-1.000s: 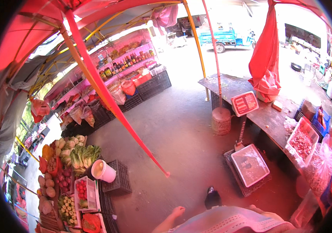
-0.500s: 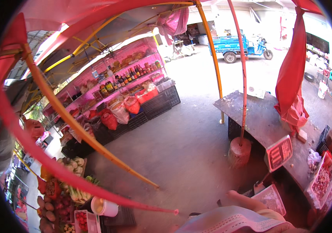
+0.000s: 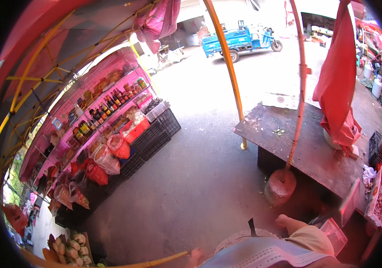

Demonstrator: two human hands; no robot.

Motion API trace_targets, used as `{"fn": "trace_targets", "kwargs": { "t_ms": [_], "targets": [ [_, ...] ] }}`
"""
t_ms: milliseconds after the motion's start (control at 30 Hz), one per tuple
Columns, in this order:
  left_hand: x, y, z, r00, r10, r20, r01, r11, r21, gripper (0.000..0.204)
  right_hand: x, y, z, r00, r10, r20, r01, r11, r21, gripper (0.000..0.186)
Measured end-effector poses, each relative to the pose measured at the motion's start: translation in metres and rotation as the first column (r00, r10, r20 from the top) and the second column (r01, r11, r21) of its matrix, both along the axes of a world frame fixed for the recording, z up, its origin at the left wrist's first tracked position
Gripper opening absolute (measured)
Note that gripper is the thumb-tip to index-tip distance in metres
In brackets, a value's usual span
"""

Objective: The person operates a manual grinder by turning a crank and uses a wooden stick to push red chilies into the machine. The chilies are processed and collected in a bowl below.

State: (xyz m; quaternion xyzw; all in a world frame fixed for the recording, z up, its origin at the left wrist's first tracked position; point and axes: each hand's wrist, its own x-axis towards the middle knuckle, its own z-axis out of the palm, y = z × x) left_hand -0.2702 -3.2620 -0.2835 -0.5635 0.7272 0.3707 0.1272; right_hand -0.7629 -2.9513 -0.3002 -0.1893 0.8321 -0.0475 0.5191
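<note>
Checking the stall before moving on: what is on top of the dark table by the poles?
The dark table carries some green scraps and a folded red umbrella's cloth. What lies under that cloth is covered.

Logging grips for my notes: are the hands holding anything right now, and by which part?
It cannot be told. Only fingertips show at the bottom edge behind a pale cloth; no grip is visible.

A rough, matt grey concrete floor [image 3: 191, 178] spreads through the middle. To the right stands a dull, worn dark wooden table [image 3: 307, 147], with limp red cloth [image 3: 338, 94] hanging above it. Painted orange metal poles [image 3: 226, 67] look smooth. On the left, glossy clear plastic bags [image 3: 110, 154] lean against black plastic crates [image 3: 155, 136].
</note>
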Motion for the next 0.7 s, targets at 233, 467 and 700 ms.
{"fn": "trace_targets", "kwargs": {
  "t_ms": [233, 467, 700],
  "targets": [
    [-0.135, -0.204, 0.002, 0.988, 0.089, -0.125, -0.064, 0.979, 0.194, 0.035, -0.053, -0.074, 0.004, 0.945, -0.320, 0.071, 0.320, 0.947, 0.002, 0.023],
    [-0.271, -0.346, -0.010, 0.993, -0.111, -0.050, 0.118, 0.978, 0.171, 0.036, -0.193, -0.284, -0.028, 0.987, -0.138, 0.080, 0.141, 0.990, -0.032, 0.023],
    [-0.395, -0.491, 0.010, 0.992, -0.067, -0.105, 0.073, 0.996, 0.059, 0.037, -0.360, -0.572, 0.014, 0.989, -0.117, 0.094, 0.141, 0.937, -0.321, 0.026]
  ]
}}
